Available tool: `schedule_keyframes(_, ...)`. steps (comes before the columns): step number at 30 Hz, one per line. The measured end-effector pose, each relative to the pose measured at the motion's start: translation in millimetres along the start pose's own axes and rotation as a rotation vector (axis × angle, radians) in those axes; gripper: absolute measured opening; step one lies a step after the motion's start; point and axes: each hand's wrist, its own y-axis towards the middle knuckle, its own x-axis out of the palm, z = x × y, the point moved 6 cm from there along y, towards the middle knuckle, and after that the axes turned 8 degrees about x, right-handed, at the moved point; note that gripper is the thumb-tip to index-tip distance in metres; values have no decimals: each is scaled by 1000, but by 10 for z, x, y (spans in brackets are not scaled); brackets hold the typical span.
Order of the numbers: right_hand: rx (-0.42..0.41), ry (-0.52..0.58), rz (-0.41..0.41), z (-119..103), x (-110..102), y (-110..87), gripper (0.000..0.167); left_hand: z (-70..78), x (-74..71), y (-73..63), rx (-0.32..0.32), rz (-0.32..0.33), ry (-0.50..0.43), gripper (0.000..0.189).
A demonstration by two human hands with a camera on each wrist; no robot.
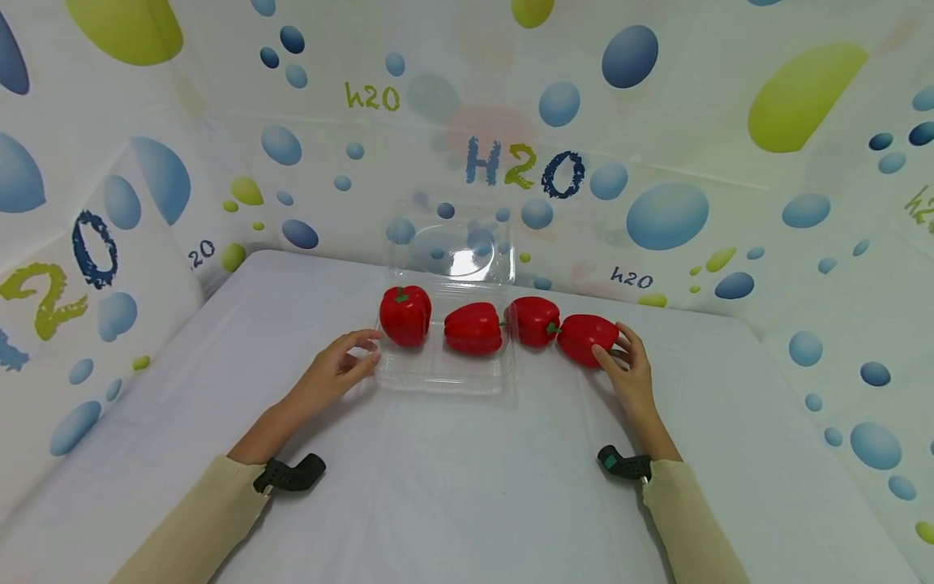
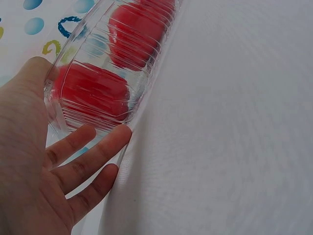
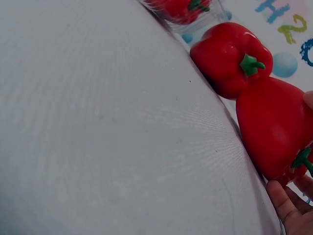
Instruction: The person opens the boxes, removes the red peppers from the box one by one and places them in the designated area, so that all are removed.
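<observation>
A clear plastic clamshell box (image 1: 438, 381) lies open on the table with two red bell peppers inside, one (image 1: 405, 316) at its left end and one (image 1: 473, 329) toward its right. My left hand (image 1: 343, 365) touches the box's left end; the left wrist view shows its thumb at the rim and its fingers spread, fairly straight. Just outside the box's right wall rests a third bell pepper (image 3: 230, 61) with a green stem. Against it lies another bell pepper (image 1: 586, 339), gripped at its right end between the thumb and fingers of my right hand (image 1: 633, 377).
The box's transparent lid (image 1: 452, 251) stands raised at the back, near the patterned backdrop (image 1: 715, 268). A white cloth (image 1: 452, 487) covers the table. Black wrist straps (image 1: 292, 474) sit over beige sleeves (image 1: 197, 519).
</observation>
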Motion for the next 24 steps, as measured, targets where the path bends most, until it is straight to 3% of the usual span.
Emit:
schedule_keyframes(4,-12,-8,21,182,-11,142,65,-3,-3,-5,3,3,0,44)
schedule_keyframes(12,-55,78,24,162,-4,121,56,-11,-4,-8,10,6,3,44)
schedule_keyframes(24,22,84,62,175,-31,97,62,-15,1,16,29,20,0,41)
